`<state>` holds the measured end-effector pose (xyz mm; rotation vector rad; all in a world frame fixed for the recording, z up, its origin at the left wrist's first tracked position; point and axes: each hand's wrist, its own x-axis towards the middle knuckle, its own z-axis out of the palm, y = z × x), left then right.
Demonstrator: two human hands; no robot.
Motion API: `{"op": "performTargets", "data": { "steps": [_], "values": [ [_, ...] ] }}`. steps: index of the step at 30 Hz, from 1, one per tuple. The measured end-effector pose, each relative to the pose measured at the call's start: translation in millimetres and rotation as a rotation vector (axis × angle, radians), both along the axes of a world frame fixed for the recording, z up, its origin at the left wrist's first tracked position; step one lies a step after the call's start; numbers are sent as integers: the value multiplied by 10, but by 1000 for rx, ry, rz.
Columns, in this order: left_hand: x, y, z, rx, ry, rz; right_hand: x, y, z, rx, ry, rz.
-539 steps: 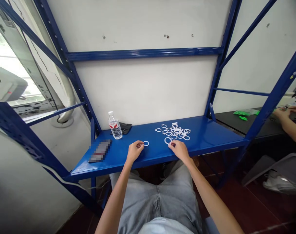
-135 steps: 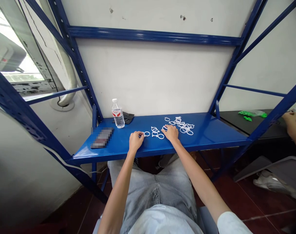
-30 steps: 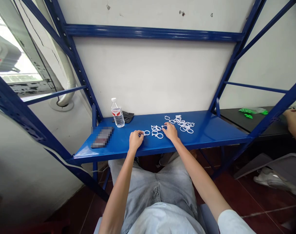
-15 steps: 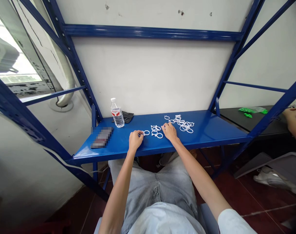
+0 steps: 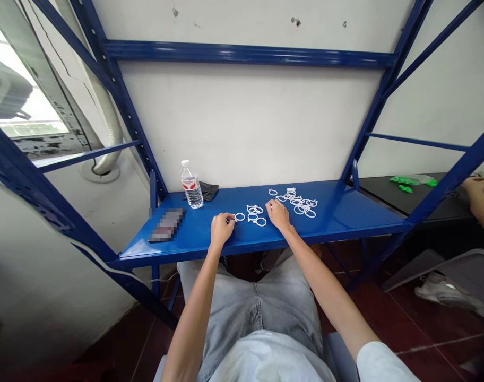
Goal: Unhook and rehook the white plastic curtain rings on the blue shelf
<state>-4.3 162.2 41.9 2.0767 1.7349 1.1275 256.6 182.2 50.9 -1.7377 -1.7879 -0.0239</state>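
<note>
**Narrow grips, close work**

At the far left of the blue steel shelf (image 5: 357, 217), a pixelated flat object (image 5: 167, 225) lies on its own. Behind it, a water bottle (image 5: 191, 192) stands upright beside a black folded cloth (image 5: 208, 190). All three sit well off to the side, probably so the middle of the shelf stays free for your hands.

Your left hand (image 5: 222, 229) rests palm-down near the shelf's front edge, with the forearm rising from your lap. Its fingers (image 5: 228, 218) are drawn into a narrow pinch just beside a white plastic split ring (image 5: 239, 216). Something small and white may sit between the fingertips, but your hand hides too much to tell.

Just right of that ring lies a small cluster of rings (image 5: 253, 214), set apart from the rest, perhaps to keep a few within easy reach. Your right hand (image 5: 278, 215) angles in from the right, its fingertips (image 5: 268, 206) close together at the near edge of a loose heap of rings (image 5: 300, 204). You cannot tell whether they are closed on one.

Farther right, a black table (image 5: 385, 190) holds green pieces (image 5: 411, 181), and a co-worker's hand (image 5: 478, 187) works well apart from yours.
</note>
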Motion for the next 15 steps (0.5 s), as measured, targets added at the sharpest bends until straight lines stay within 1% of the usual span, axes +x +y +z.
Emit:
{"op": "performTargets", "data": {
  "steps": [1,5,6,7,9,11,13,14,15],
  "values": [
    [1,-1,2,-1,2,2,3,-3,5,1,24,30],
    [-6,4,3,-4,14,2,18,-16,21,32,94,248],
    [-11,10,-2,-3,17,1,20,-17,24,46,99,267],
    [-17,18,-10,0,20,0,22,-15,25,62,97,255],
    [-30,41,-32,8,23,1,23,-3,19,89,81,142],
    [-39,65,-55,15,20,-2,25,18,-3,94,57,-64],
    [-42,81,-71,17,17,-12,28,40,-38,50,28,-263],
    [-41,85,-76,18,16,-16,29,49,-57,14,8,-318],
    [-39,86,-78,18,14,-19,30,57,-76,-26,-18,-333]
  ]
}}
